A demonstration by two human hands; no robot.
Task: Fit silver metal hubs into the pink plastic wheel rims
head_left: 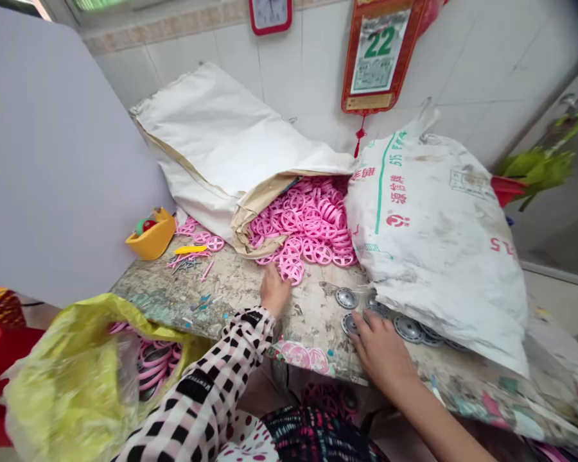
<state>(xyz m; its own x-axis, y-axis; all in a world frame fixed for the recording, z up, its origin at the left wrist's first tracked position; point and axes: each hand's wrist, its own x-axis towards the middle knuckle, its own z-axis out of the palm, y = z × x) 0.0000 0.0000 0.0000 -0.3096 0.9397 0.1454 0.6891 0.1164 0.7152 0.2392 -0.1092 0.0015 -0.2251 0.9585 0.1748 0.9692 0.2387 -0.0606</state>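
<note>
My left hand (275, 292), in a checked sleeve, reaches to the front of a heap of pink spoked wheels (313, 215). Its fingers are closed at the edge of a pink wheel (291, 272) lying foremost; the hand partly hides its fingertips. The heap spills from the mouth of a white sack (221, 141). Over on the right, my right hand (384, 350) is open, with its fingers stretched out and touching the edge of a grey disc (349, 323) on the table. Another grey disc (347, 298) lies just behind it, and several more (408, 328) lie along the full sack.
A full white sack (438, 237) stands on the worn table (241, 282) at right. At left are an orange tape dispenser (153, 236), small pink and grey pieces (190, 260) and a yellow bag (77, 372) holding pink rings. A tiled wall (313, 77) closes off the back.
</note>
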